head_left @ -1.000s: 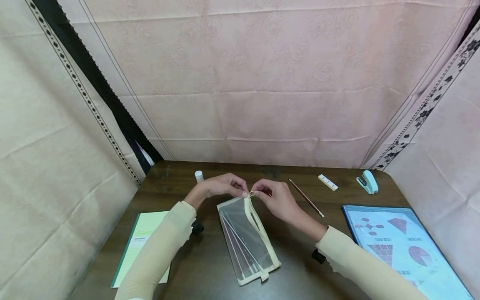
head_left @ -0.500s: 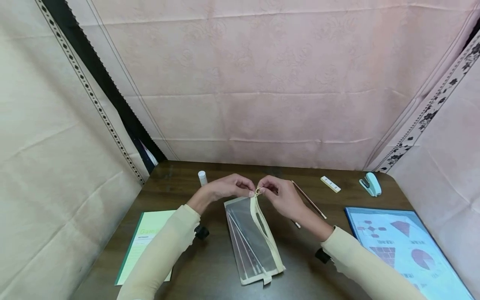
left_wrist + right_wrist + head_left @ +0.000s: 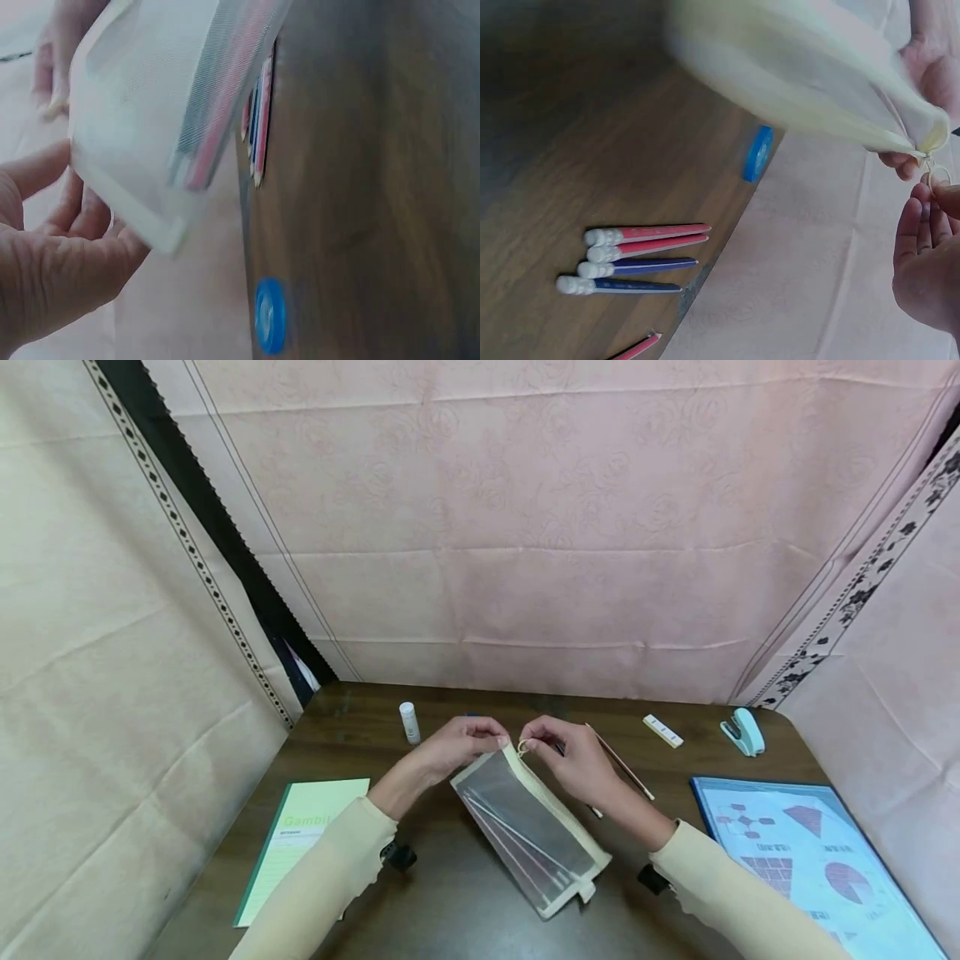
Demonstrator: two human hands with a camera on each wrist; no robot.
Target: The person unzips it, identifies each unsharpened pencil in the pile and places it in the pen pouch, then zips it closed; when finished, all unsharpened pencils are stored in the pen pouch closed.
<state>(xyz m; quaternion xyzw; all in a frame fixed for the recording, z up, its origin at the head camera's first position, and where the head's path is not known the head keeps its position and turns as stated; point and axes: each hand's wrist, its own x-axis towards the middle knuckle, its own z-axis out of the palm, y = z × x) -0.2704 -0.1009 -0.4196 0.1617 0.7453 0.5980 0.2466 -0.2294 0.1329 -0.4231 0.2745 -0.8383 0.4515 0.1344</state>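
A see-through mesh pencil pouch [image 3: 517, 827] with cream edging hangs at a slant above the desk. My left hand [image 3: 461, 750] pinches its top corner between thumb and fingers. Close beside it, my right hand [image 3: 572, 758] pinches a small cream loop [image 3: 939, 177] at the end of the pouch's zipper edge. Long thin shapes, some pinkish, show through the mesh; what they are is unclear. In the left wrist view, the left thumb and fingers [image 3: 56, 176] press the cream border, and the pouch's far end goes out of view.
Several red and blue pencils [image 3: 660, 244] and a blue tape roll [image 3: 758, 154] lie behind the hands. A glue stick [image 3: 409, 723] stands at left, above a green notebook [image 3: 300, 835]. Rightward are a brown pencil [image 3: 622, 764], an eraser [image 3: 663, 731], a stapler [image 3: 742, 732] and a blue folder [image 3: 806, 843].
The pouch's lower end has swung to the right. The dark gap along its cream edge no longer shows in the head view. Both hands keep their pinch.
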